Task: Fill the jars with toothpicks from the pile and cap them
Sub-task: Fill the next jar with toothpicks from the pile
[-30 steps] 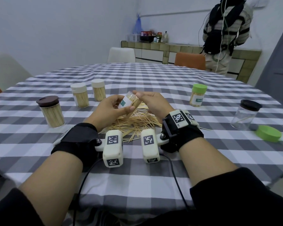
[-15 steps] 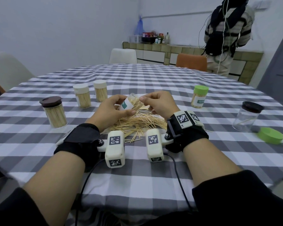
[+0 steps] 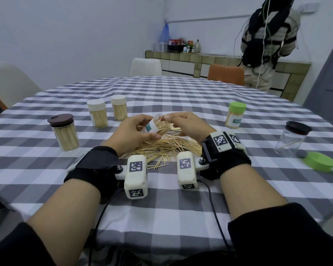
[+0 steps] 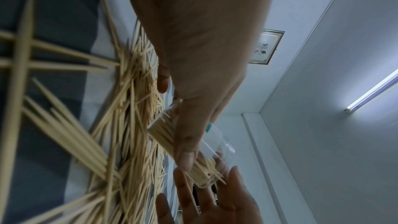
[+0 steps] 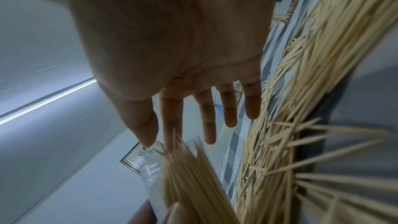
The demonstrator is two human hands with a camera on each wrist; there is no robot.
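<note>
My left hand grips a small clear jar with a teal label, tilted with its mouth toward my right hand. A bundle of toothpicks fills the jar and sticks out of its mouth. My right hand hovers at the mouth with straight, spread fingers by the toothpick tips. In the left wrist view my thumb lies across the jar. The loose toothpick pile lies on the checked tablecloth right under both hands.
On the left stand a brown-lidded jar and two white-lidded jars, all full. A green-lidded jar, a nearly empty black-lidded jar and a loose green lid are on the right. A person stands behind the table.
The right hand pushed a bundle of toothpicks into the tilted jar and has opened its fingers. The left hand keeps hold of the jar, slightly lower over the pile.
</note>
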